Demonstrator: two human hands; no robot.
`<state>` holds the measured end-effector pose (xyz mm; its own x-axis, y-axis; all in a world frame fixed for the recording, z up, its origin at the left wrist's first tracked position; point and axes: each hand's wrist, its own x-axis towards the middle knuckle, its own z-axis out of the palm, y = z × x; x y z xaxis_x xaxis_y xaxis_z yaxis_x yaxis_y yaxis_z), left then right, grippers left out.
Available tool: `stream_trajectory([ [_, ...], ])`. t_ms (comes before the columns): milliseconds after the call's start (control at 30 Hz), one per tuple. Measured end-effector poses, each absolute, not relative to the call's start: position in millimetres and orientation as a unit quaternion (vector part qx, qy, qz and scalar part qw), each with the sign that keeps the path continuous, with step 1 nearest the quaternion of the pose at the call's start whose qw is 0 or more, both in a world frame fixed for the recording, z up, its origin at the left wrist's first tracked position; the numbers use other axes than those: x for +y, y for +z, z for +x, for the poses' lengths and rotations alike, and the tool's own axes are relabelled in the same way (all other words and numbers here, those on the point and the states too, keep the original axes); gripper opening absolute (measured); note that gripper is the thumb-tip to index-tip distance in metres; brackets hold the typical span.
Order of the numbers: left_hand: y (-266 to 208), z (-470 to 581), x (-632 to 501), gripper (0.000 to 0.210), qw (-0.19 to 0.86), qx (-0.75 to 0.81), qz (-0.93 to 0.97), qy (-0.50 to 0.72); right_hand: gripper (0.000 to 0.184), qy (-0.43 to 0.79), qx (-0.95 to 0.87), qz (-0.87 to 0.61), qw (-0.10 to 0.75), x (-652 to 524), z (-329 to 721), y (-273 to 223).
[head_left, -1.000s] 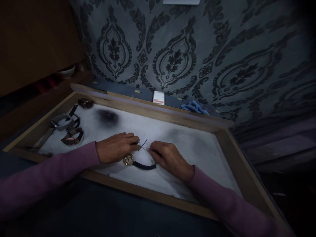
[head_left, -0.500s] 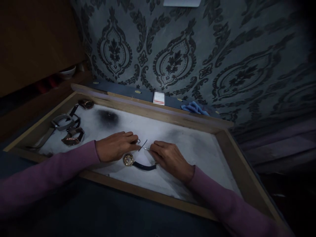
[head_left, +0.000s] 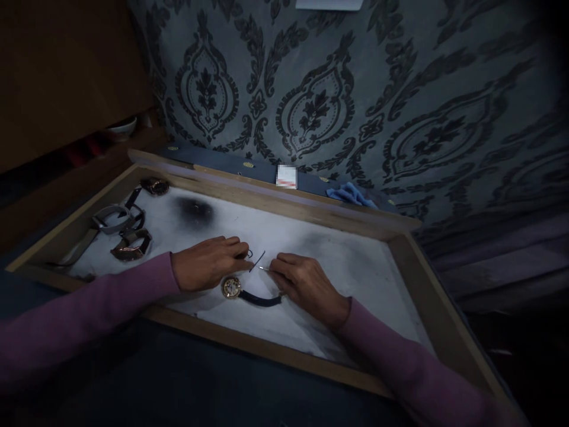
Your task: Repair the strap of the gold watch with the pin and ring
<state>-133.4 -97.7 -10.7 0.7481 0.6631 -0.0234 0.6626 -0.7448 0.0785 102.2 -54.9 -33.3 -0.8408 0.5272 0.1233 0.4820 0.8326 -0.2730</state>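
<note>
My left hand (head_left: 213,263) is closed in a pinch on a thin dark strap (head_left: 258,261), seen edge-on, with a small buckle-like loop (head_left: 249,254) by the fingertips. My right hand (head_left: 306,284) grips a slim metal tool (head_left: 263,268), its pale tip pointing at the strap. Whether tip and strap touch, I cannot tell. Just below both hands lies a gold-rimmed wristwatch (head_left: 232,287) with one dark band (head_left: 262,300) curving right, its end close under my right hand.
A shallow wooden tray (head_left: 267,341) with a white bottom surrounds the work. Several watches, among them a brown-strapped watch (head_left: 132,245), lie at its left end. Behind the far rim are a small white packet (head_left: 287,177) and a blue cloth (head_left: 351,194), near the patterned wall (head_left: 315,112).
The tool tip in my right hand has shifted very slightly by the strap. Both hands otherwise hold their places, and the watch lies where it was.
</note>
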Motion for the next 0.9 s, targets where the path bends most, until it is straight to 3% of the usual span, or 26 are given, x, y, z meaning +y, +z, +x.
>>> stream_trajectory([
  [333,-8.8,-135.3,-95.6,0.042,0.075,0.353,0.933,0.013,0.023,0.132,-0.952,-0.252,0.109,-52.1,102.2,-34.5],
  [533,-8.9,-136.7,-94.1,0.047,0.076,0.353,0.932,0.022,0.026,0.003,-0.971,-0.207,0.118,-54.3,101.0,-32.7],
  [700,-11.5,-137.8,-94.2,0.048,0.072,0.349,0.933,0.042,0.020,0.130,-0.951,-0.244,0.137,-50.7,102.3,-37.1],
  [900,-13.4,-139.5,-93.4,0.049,0.077,0.353,0.932,0.036,0.028,0.067,-0.958,-0.231,0.154,-50.1,101.6,-39.4],
])
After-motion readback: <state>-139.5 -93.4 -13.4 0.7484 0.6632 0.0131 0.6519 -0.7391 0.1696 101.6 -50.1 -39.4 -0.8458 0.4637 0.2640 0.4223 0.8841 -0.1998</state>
